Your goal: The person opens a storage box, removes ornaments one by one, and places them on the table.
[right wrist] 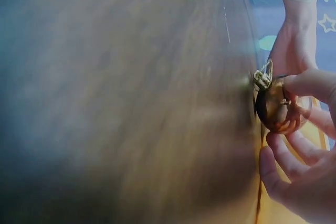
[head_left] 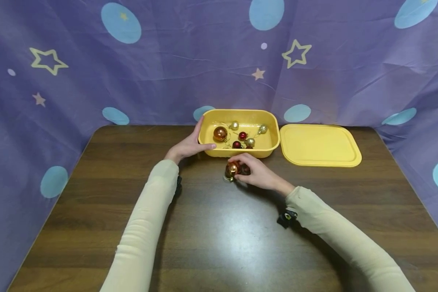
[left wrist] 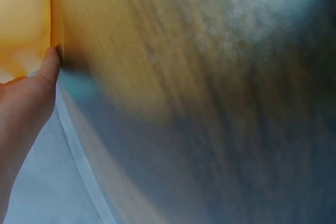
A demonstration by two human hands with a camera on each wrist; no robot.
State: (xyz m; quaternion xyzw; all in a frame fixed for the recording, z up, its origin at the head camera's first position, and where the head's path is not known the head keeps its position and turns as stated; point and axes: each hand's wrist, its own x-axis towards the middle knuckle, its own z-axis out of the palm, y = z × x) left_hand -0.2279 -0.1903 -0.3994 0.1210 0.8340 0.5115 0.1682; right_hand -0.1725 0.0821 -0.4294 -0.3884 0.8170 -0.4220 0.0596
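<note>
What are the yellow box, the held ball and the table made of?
Box: probably plastic, smooth, softly shiny and evenly yellow. Ball: maybe plastic or glass, I can't tell; its coppery coat reflects like a mirror. Table: seems wood or a wood print, with brown grain and a glossy glare.

Copper bauble (right wrist: 274,109); in R hand (right wrist: 313,174)

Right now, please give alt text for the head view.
A person's right hand holds a shiny coppery bauble in front of a yellow rectangular box of gold, red and coppery baubles; the left hand grips its left end. A flat yellow lid lies beside it.
</note>
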